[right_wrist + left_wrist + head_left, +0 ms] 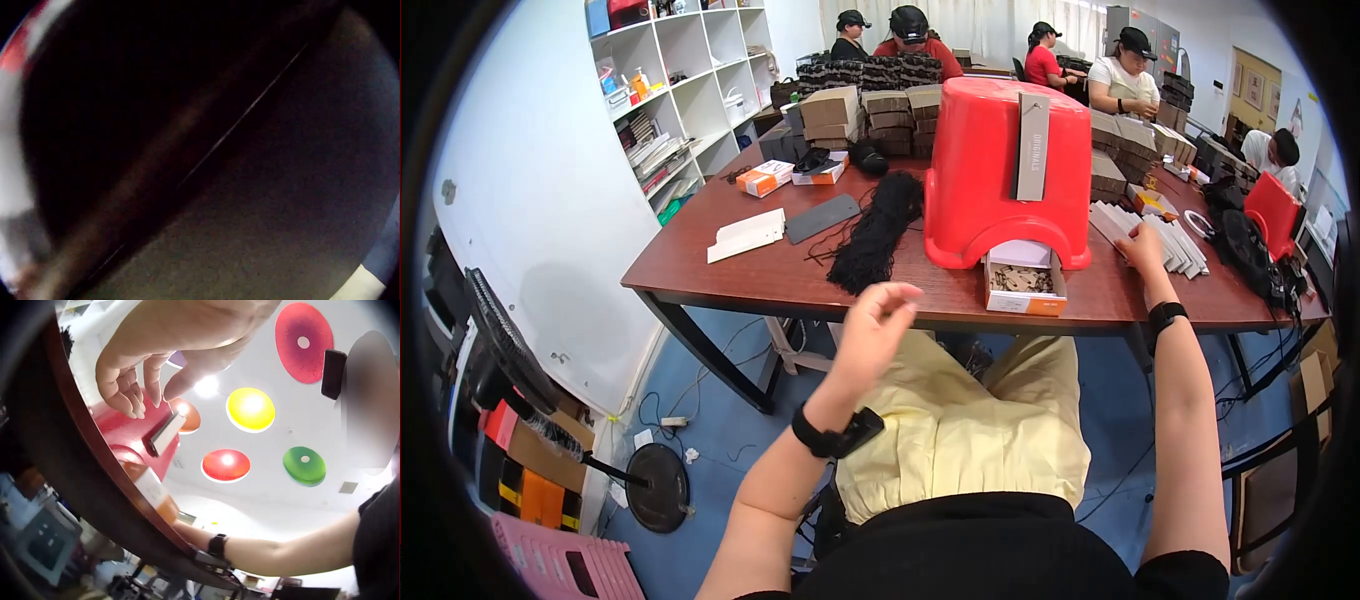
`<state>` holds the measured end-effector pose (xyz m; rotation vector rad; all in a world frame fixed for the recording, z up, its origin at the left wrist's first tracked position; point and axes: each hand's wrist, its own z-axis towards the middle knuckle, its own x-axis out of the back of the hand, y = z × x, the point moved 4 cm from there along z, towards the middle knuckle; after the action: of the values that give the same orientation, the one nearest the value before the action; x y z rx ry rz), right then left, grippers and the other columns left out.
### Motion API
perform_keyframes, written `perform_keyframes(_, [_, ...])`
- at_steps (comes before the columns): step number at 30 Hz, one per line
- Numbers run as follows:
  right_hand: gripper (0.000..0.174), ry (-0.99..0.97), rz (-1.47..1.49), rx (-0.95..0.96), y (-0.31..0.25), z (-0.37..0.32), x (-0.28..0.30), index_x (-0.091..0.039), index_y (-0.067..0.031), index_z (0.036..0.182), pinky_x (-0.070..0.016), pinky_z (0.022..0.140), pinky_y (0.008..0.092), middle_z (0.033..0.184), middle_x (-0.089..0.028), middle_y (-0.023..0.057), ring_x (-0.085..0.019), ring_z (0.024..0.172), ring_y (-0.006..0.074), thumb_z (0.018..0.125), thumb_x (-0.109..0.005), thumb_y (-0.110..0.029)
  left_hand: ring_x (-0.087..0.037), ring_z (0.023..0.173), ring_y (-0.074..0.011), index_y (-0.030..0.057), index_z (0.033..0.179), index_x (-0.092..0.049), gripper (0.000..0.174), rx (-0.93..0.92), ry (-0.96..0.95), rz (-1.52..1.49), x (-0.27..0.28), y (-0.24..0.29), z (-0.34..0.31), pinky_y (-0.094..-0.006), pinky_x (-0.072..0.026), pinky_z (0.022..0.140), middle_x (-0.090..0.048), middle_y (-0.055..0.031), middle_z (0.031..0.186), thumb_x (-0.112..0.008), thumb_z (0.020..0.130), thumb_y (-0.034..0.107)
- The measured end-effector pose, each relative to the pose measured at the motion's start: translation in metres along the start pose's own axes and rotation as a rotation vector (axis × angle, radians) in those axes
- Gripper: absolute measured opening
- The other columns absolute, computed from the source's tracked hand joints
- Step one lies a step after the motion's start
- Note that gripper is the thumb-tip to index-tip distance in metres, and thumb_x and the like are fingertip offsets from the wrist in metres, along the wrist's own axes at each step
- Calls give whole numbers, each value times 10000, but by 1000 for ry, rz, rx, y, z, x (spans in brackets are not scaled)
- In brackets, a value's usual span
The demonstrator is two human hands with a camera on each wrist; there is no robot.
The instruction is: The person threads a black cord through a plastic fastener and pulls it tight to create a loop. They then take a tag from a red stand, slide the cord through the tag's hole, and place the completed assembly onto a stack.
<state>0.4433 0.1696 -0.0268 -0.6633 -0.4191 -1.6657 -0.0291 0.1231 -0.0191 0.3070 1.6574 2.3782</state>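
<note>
My left hand (874, 335) is raised before the table's front edge, fingers loosely bent and nothing in them; the left wrist view shows the same hand (181, 350) from below. My right hand (1142, 252) has its fingertips on a fanned row of pale grey tags (1183, 250); whether they pinch one I cannot tell. Between the hands stands a red plastic stool (970, 150) with a grey tag (1032, 150) marked ORIGINALS upright on its front. Under its arch sits an open white-and-orange box (1026, 300) of small dark pieces. The right wrist view is mostly dark.
Left of the stool lie a bundle of black cords (878, 230), a dark grey card (822, 218) and pale cards (746, 235). Small boxes (765, 178) and stacked grey bundles (832, 112) stand behind. Several people work across the table. A fan (658, 487) stands at left.
</note>
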Motion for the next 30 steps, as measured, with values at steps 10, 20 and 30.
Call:
perform_keyframes(10, [363,-252,504,-347,-41,-18,69,-478,-4,937,-437,534,296,813,-514,127,-546,577,196,685,-627,-218,-469,915,-257,56,844,-573,191,-346,26,1278,1,5,124,-386,-392,757,-512,-110,882,-552,666,121])
perform_keyframes(20, [282,-376,808,-194,-106,-22,112,-444,-30,994,-429,438,197,854,-497,40,-526,573,81,763,-551,-150,-443,957,-294,110,782,-607,139,-95,-128,1443,-5,-31,173,-427,-379,767,-503,-102,958,-535,665,131])
perform_keyframes(30, [112,-538,1284,-185,-197,-73,159,-527,-11,849,-396,443,174,683,-553,25,-517,538,53,790,-517,-106,-526,615,-111,19,671,-566,117,-148,-74,377,3,51,61,-234,-408,534,-556,-44,679,-620,666,122])
